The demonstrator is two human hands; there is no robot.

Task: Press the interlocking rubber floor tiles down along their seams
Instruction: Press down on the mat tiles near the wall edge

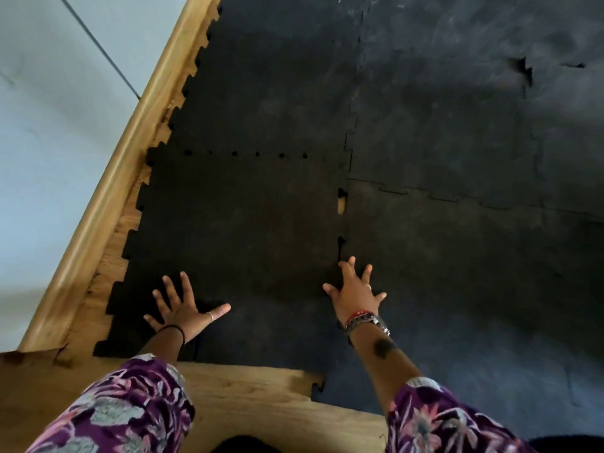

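Black rubber tiles [248, 223] cover the wood floor. Both hands splayed flat, empty — left hand [183, 308] mid-tile, right hand [354, 294] on the seam [341, 243]. Gap ahead, seemingly unseated — press forward with palm weight.

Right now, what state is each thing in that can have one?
left hand: open, fingers spread, flat on the near-left tile.
right hand: open, fingers spread, by the vertical seam.
vertical seam: not fully closed, wood shows through one gap.
horizontal seam: small holes left open.
far seam corner: lifted, unseated.
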